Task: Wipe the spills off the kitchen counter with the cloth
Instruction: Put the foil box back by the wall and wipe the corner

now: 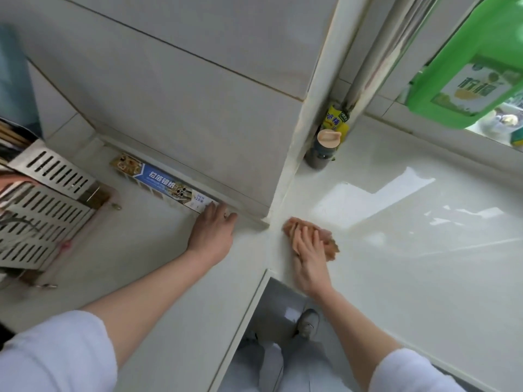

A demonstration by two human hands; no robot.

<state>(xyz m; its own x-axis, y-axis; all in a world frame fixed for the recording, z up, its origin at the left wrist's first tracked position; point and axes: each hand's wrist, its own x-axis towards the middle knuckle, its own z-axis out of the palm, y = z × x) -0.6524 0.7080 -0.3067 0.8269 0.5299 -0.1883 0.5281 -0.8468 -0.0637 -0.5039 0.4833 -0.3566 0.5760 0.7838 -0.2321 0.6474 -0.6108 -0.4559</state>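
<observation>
Cloth (328,239) lay pressed flat under right hand (310,260), fingers extended, at counter (396,250) corner; left hand (212,233) rested open, empty. No spills discernible; remaining work unclear.

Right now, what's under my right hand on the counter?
A pinkish-brown cloth, pressed flat on the white counter by the right hand. Any spill beneath is covered.

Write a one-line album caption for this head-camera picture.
Right hand presses a cloth flat on the white counter, left hand beside a foil box.
</observation>
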